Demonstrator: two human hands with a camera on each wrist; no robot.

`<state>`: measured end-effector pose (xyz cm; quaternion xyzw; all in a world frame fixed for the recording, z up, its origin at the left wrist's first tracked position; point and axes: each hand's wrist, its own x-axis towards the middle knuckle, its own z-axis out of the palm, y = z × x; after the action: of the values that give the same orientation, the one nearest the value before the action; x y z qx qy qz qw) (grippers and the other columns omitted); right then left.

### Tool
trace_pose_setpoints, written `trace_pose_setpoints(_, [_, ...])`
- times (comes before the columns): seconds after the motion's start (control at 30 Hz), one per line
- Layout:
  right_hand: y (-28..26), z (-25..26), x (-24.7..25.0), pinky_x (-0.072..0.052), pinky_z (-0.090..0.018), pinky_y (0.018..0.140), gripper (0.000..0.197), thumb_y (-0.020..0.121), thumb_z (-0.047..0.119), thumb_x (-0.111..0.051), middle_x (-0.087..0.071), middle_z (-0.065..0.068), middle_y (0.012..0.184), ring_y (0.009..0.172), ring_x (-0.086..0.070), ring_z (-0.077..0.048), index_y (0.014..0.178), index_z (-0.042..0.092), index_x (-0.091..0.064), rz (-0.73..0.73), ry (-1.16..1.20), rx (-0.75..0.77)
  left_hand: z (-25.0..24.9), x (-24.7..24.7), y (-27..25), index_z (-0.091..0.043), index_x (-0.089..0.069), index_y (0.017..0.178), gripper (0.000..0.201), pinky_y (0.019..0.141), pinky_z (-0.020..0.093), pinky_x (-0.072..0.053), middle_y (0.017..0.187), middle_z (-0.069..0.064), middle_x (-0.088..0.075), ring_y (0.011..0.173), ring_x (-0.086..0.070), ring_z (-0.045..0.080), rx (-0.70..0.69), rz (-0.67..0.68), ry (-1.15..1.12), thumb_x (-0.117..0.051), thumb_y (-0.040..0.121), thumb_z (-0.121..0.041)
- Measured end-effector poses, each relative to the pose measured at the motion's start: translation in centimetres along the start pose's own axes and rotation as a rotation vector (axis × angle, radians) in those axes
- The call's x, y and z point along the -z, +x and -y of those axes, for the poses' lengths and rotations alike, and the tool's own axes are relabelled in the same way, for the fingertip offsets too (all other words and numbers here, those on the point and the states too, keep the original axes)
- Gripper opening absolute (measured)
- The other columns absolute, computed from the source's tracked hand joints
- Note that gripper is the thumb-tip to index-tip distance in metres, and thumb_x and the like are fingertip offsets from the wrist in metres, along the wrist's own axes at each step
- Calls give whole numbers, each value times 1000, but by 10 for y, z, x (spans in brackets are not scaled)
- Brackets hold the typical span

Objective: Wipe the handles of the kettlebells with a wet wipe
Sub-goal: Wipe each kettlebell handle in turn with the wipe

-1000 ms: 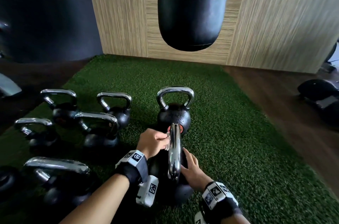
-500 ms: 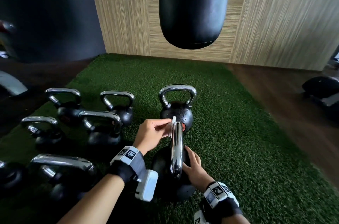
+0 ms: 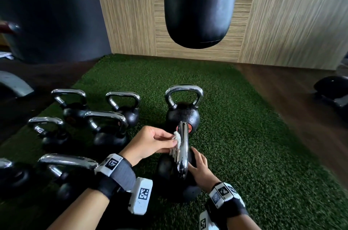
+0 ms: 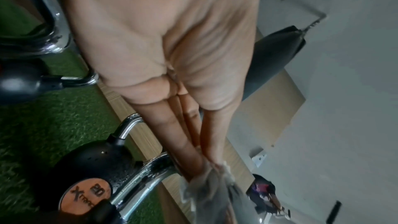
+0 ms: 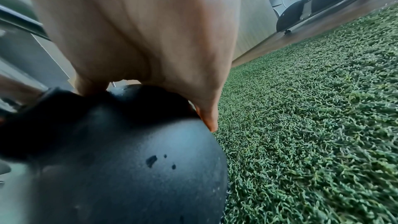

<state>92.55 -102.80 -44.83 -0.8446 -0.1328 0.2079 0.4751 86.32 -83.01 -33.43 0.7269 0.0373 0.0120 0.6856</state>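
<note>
Kettlebell (image 3: 174, 171) nearest on the turf — heavy iron, chrome handle (image 3: 183, 147) likely slick — steadied by the right hand (image 3: 199, 168) lying flat on its body, while the left hand (image 3: 150, 142) pinches the limp wet wipe (image 3: 176, 145) against the handle's left side.

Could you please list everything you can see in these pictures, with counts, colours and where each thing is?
kettlebells: at least eight, black with chrome handles, on the turf; six clustered left, two in the middle
near kettlebell: one, black, between the hands
wet wipe: one, white, against the near kettlebell's chrome handle
punching bag: one, black, hanging ahead
turf: green, on a dark wood floor
left hand: pinches the wipe
right hand: rests open on the near kettlebell's body
</note>
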Motion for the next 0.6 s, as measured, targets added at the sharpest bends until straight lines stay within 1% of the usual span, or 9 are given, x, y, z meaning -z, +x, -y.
trace_pose_setpoints(0.07, [1, -1, 0, -23, -41, 123, 75, 96, 40, -63, -15, -12, 161, 149, -23, -26, 157, 27, -22, -8, 23, -5, -1, -4, -5, -11, -83, 94, 15, 74, 26, -63, 96, 14, -80, 87, -77, 18, -19, -20, 22, -82, 82, -2])
trace_pose_setpoints(0.13, [2, -2, 0, -23, -40, 123, 75, 95, 41, -63, -16, -11, 160, 148, -25, -26, 157, 28, -23, -17, 27, -7, 2, -6, -11, -9, -82, 93, 14, 72, 24, -62, 93, 13, -80, 84, -77, 17, -2, -43, 1, -81, 82, 0])
trace_pose_setpoints(0.17, [3, -3, 0, -23, -40, 123, 75, 95, 42, -63, -16, -11, 160, 148, -25, -26, 157, 28, -23, -19, 24, -6, 4, -6, -15, -8, -82, 91, 13, 72, 24, -62, 92, 13, -80, 82, -77, 16, 26, -33, -16, -82, 81, 0])
trace_pose_setpoints(0.23, [4, -4, -1, -25, -43, 123, 75, 94, 43, -63, -16, -11, 160, 148, -26, -27, 157, 29, -23, -13, 25, 0, 9, -2, -25, -10, -82, 87, 13, 72, 24, -62, 90, 14, -79, 81, -77, 15, 72, 33, -9, -85, 77, -3])
trace_pose_setpoints(0.3, [5, -4, -1, -27, -46, 121, 74, 94, 43, -62, -15, -11, 160, 146, -29, -29, 156, 30, -23, -8, 26, 0, 15, 0, -33, -13, -82, 84, 16, 71, 24, -62, 88, 14, -80, 80, -77, 16, 64, 82, 15, -90, 71, -11])
trace_pose_setpoints(0.37, [5, -5, 0, -27, -45, 122, 74, 94, 44, -62, -15, -10, 160, 146, -29, -29, 156, 30, -23, -11, 17, 0, 20, -3, -39, -17, -83, 83, 19, 70, 23, -61, 86, 12, -80, 78, -77, 16, 37, 54, 11, -91, 66, -15])
trace_pose_setpoints(0.43, [5, -5, 0, -28, -46, 121, 74, 94, 43, -62, -16, -10, 160, 146, -29, -29, 156, 31, -24, -15, 18, -1, 28, -7, -44, -18, -84, 80, 18, 69, 23, -61, 84, 10, -80, 77, -77, 15, 32, 15, -24, -90, 64, -13])
trace_pose_setpoints(0.5, [5, -4, 0, -30, -48, 120, 73, 95, 40, -63, -17, -10, 160, 145, -31, -29, 156, 30, -25, -22, 33, -4, 36, -10, -49, -14, -83, 77, 15, 69, 24, -62, 84, 11, -80, 78, -76, 15, 33, 17, -35, -87, 64, -8])
trace_pose_setpoints(0.6, [3, -3, -1, -30, -48, 120, 73, 95, 39, -63, -17, -11, 160, 145, -31, -30, 156, 29, -25, -30, 28, -2, 46, -10, -54, -4, -80, 86, 19, 71, 25, -62, 90, 17, -79, 80, -76, 19, 11, 29, 8, -86, 68, -1])
